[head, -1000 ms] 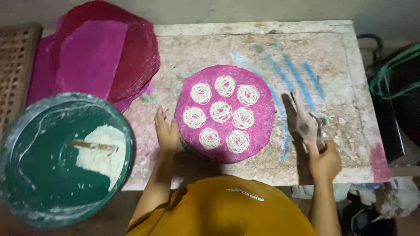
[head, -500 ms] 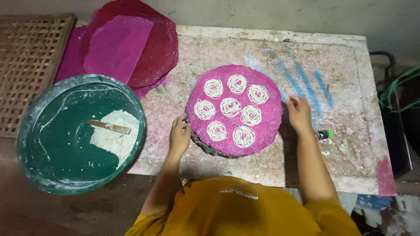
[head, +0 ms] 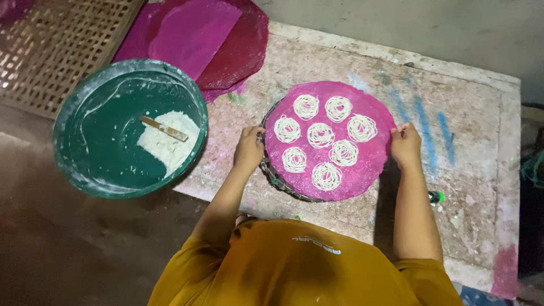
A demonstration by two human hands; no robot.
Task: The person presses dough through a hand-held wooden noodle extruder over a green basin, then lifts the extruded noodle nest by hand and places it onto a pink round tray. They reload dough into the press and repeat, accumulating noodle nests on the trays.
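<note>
Head view: pink tray [head: 362, 170] gripped between left hand [head: 249, 148] and right hand [head: 406, 145].

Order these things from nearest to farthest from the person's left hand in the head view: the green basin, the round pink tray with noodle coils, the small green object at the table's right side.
1. The round pink tray: the left hand grips its left rim.
2. The green basin: to the hand's left, close beside the table edge.
3. The small green object: far right, beyond the tray, beside the right forearm.

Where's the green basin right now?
Head view, left side: the green basin overhangs the stone table's left edge, just left of the left hand, below the pink sheets.
</note>
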